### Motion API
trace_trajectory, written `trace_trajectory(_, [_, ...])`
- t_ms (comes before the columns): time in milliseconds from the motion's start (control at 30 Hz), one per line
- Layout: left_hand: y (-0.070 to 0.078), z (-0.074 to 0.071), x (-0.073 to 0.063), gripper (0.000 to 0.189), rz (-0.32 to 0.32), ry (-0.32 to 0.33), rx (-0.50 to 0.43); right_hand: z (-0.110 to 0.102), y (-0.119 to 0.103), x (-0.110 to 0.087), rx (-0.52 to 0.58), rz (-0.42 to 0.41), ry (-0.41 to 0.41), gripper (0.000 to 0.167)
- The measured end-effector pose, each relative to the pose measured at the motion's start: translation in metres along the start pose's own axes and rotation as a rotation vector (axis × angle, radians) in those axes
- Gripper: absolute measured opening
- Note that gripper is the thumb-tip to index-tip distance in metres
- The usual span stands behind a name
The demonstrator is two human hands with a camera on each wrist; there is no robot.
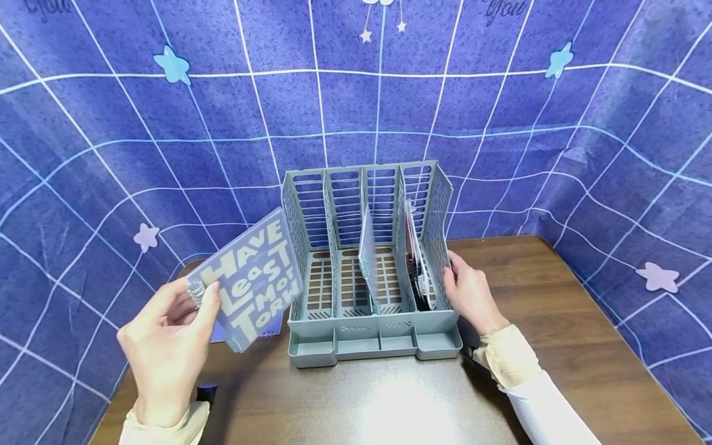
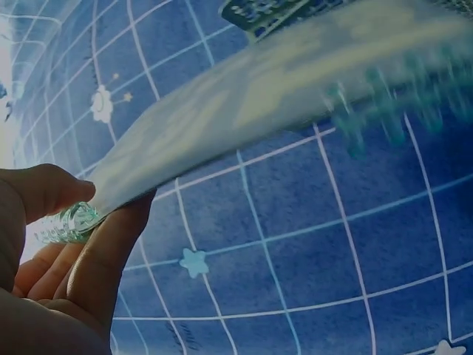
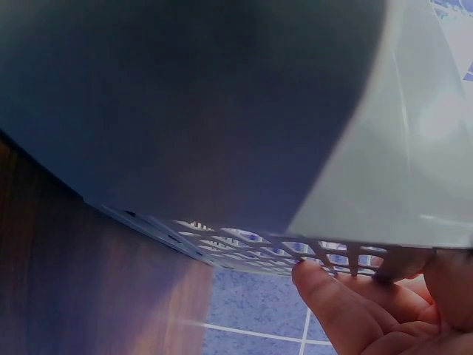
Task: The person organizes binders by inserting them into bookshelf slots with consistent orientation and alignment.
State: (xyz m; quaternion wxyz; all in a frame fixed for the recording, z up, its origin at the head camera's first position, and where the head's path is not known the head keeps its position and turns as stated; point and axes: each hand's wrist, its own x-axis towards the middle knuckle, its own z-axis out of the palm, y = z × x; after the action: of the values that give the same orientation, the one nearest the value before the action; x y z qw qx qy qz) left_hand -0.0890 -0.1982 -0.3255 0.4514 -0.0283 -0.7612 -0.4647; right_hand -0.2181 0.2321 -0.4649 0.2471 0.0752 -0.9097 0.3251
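Two notebooks already stood in the gray file rack (image 1: 369,272) at frame centre, my right hand (image 1: 470,293) lay flat-fingered against its side, and my left hand (image 1: 167,346) pinched the lettered spiral notebook (image 1: 253,278) lower left, unfiled.

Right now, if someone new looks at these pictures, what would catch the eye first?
First, the lilac spiral-bound notebook with big pale letters, which the left hand pinches by its coil, just left of the grey plastic slotted file rack on the brown wooden table. Next, the right hand touches the rack's right wall, and the blue grid backdrop with stars surrounds everything.
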Motion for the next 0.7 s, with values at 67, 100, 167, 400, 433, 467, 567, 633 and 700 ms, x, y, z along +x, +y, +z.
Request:
trace_trajectory(67, [0.005,0.002,0.0,0.021,-0.001,0.023,-0.058,0.0,0.0,0.0,0.003,0.004,-0.007,0.038])
trace_trajectory(100, [0.007,0.004,0.0,0.022,-0.002,0.036,-0.092,0.0,-0.001,0.001,0.004,0.005,-0.009,0.039])
trace_trajectory(167, [0.013,0.006,-0.001,0.023,-0.013,0.054,-0.149,0.0,0.0,0.001,0.005,0.005,-0.009,0.039])
trace_trajectory(400, [0.03,0.018,-0.002,0.026,-0.032,0.101,-0.334,-0.001,-0.001,0.002,0.008,0.006,-0.007,0.038])
trace_trajectory(433, [0.032,0.02,-0.002,0.027,-0.032,0.106,-0.336,-0.001,-0.001,0.002,0.005,0.004,-0.006,0.038])
trace_trajectory(467, [0.033,0.022,-0.002,0.027,-0.029,0.109,-0.335,-0.001,-0.001,0.002,0.005,0.004,-0.007,0.038])
trace_trajectory(567, [0.037,0.028,-0.003,0.029,-0.03,0.111,-0.356,-0.001,-0.002,0.001,0.004,0.003,-0.007,0.037])
trace_trajectory(633, [0.039,0.031,-0.004,0.03,-0.031,0.107,-0.357,-0.001,-0.002,0.001,0.002,0.003,-0.004,0.038])
trace_trajectory(700, [0.041,0.035,-0.004,0.031,-0.037,0.106,-0.343,-0.001,-0.002,0.001,0.003,0.005,-0.006,0.038])
